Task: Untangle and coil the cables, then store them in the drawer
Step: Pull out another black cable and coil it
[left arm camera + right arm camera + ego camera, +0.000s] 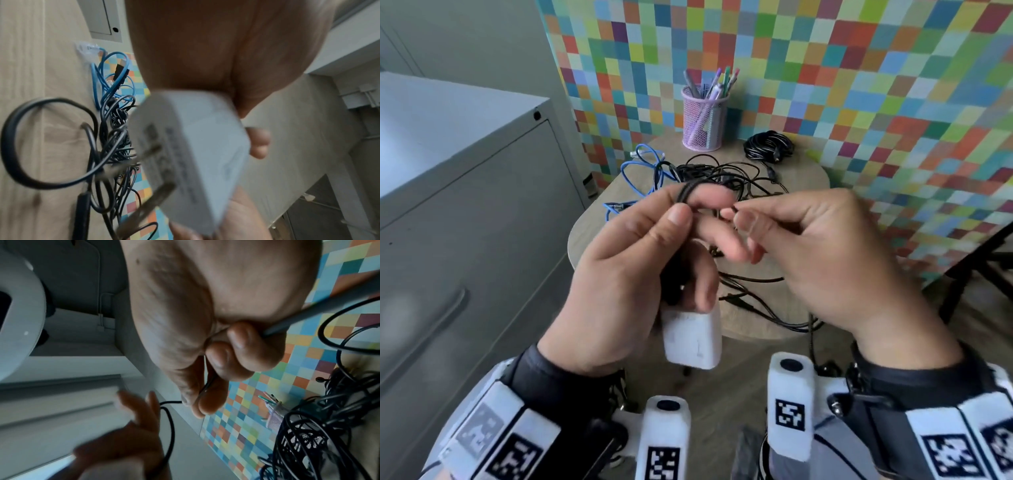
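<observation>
Winding the thin black cable (686,190) round my left hand (640,274) mid-frame, I am pinching its limp, light free end in my right hand (808,253); the white charger block (693,339), heavier and rigid, is hanging below my left palm, so I am gripping beside it.

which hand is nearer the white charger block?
Left. The left hand holds the white charger block against its lower fingers; the right hand is off to the side, pinching the black cable.
</observation>
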{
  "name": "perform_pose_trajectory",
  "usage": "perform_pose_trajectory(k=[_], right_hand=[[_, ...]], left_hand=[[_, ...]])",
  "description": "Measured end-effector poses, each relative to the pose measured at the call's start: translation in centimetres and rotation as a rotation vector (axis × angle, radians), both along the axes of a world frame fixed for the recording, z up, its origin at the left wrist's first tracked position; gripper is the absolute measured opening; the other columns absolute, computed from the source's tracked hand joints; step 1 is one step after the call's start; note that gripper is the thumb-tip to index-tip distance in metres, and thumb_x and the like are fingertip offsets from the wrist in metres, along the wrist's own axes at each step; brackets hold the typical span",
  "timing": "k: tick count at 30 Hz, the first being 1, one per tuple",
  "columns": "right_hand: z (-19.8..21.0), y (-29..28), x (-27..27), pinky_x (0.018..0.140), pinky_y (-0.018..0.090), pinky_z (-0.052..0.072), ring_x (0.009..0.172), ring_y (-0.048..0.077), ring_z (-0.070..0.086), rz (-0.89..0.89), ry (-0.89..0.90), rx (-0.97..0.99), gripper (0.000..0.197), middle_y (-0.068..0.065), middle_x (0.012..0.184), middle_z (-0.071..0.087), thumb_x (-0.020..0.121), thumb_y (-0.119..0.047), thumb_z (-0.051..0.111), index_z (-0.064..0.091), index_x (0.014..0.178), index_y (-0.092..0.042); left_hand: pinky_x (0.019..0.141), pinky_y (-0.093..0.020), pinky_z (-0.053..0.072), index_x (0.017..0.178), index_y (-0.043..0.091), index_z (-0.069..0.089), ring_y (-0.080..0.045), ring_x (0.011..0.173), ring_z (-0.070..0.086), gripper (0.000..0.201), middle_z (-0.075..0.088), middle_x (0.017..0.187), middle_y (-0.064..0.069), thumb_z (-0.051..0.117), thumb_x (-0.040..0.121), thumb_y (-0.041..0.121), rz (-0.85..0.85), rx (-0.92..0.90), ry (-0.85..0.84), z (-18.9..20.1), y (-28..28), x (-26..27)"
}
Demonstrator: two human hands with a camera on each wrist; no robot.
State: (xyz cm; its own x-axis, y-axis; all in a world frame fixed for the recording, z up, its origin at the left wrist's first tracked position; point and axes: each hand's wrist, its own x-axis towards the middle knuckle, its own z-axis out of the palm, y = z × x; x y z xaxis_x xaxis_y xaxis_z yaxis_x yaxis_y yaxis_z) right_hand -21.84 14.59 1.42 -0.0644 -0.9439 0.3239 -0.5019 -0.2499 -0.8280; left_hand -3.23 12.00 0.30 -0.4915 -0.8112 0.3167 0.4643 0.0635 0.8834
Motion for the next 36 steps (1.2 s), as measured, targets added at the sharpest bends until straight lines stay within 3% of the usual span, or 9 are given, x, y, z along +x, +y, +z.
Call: perform_pose_trajectory(k=[5,11,17,21,25,27,30,33,36], right_hand=[[-0.9,-0.1,1.8,0.069,0.043,0.057,0.073,0.018,0.07,0.101,0.217,0.131,0.026,-0.001,0.076,0.074,0.092,-0.02,0.053,0.078,0.093,-0.025],[-0.3,0.5,2.1,0.061,0.044,0.049,0.062,0.019,0.061,0.125,0.344,0.194,0.032,0.004,0.066,0.066,0.105,-0.025,0.056,0.064,0.075,-0.015],[-0.1,0.7,2.5,0.056,0.034,0.046,0.061,0.011,0.058,0.204,0.351,0.218,0.028,-0.004,0.067,0.067,0.106,-0.026,0.053,0.076,0.091,-0.022],[0.1,0.9,2.5,0.05,0.033,0.036,0.053,0.014,0.046,0.172,0.455,0.16,0.026,-0.003,0.055,0.053,0.103,-0.032,0.06,0.073,0.083,-0.021],[1.3,1.6,1.3,0.057,0.035,0.046,0.06,0.014,0.059,0.173,0.436,0.056,0.021,-0.002,0.061,0.062,0.091,-0.029,0.073,0.073,0.072,-0.021],[1.9,2.1,0.8,0.062,0.034,0.052,0.067,0.011,0.068,0.188,0.38,0.063,0.011,-0.008,0.068,0.071,0.086,-0.029,0.079,0.079,0.075,-0.027],[2.6,2.5,0.1,0.062,0.027,0.054,0.071,0.008,0.071,0.198,0.317,0.03,0.006,-0.014,0.072,0.074,0.081,-0.03,0.085,0.081,0.075,-0.031],[3.2,2.8,-0.7,0.06,0.024,0.054,0.071,0.012,0.072,0.17,0.229,-0.066,0.009,-0.016,0.073,0.074,0.081,-0.029,0.088,0.081,0.076,-0.031],[3.3,2.7,-1.5,0.057,0.032,0.052,0.066,0.018,0.07,0.13,0.135,-0.184,0.01,-0.011,0.075,0.075,0.084,-0.026,0.088,0.079,0.082,-0.031]], left_hand=[[0.069,-0.028,0.06,0.117,0.007,0.057,-0.024,0.083,0.076,0.029,0.077,0.11,-0.009,0.031,0.108,0.015,0.073,0.084,0.131,-0.2,0.1,-0.6],[0.088,-0.031,0.058,0.118,0.007,0.058,-0.027,0.107,0.073,0.03,0.077,0.112,-0.01,0.03,0.11,0.013,0.225,0.093,0.149,-0.3,0.2,-1.0],[0.103,-0.033,0.052,0.126,0.003,0.053,-0.024,0.127,0.063,0.029,0.073,0.123,-0.012,0.03,0.11,0.008,0.263,0.038,0.218,-0.8,-0.5,-0.7],[0.103,-0.033,0.051,0.122,0.009,0.057,-0.022,0.119,0.068,0.026,0.075,0.118,-0.006,0.035,0.107,0.011,0.349,-0.247,-0.143,-1.3,-0.6,-0.4],[0.086,-0.032,0.057,0.116,0.011,0.064,-0.01,0.098,0.071,0.025,0.074,0.105,0.009,0.043,0.105,0.017,0.309,-0.472,-0.592,-2.0,-0.5,-0.4],[0.069,-0.032,0.058,0.104,0.011,0.066,-0.017,0.076,0.07,0.024,0.073,0.089,0.003,0.044,0.105,0.018,0.191,-0.387,-0.575,-1.5,-0.3,-0.3],[0.048,-0.025,0.043,0.091,-0.002,0.06,-0.017,0.049,0.052,0.03,0.06,0.061,-0.004,0.044,0.104,0.02,0.025,-0.231,-0.484,-0.8,0.2,-0.1],[0.044,-0.026,0.026,0.089,-0.007,0.061,-0.018,0.045,0.032,0.04,0.043,0.051,0.003,0.042,0.102,0.026,-0.064,-0.179,-0.468,-0.8,0.2,0.1],[0.045,-0.028,0.017,0.088,0.005,0.073,-0.017,0.047,0.022,0.039,0.031,0.052,0.002,0.048,0.102,0.032,-0.147,-0.084,-0.39,-0.8,0.0,0.6]])
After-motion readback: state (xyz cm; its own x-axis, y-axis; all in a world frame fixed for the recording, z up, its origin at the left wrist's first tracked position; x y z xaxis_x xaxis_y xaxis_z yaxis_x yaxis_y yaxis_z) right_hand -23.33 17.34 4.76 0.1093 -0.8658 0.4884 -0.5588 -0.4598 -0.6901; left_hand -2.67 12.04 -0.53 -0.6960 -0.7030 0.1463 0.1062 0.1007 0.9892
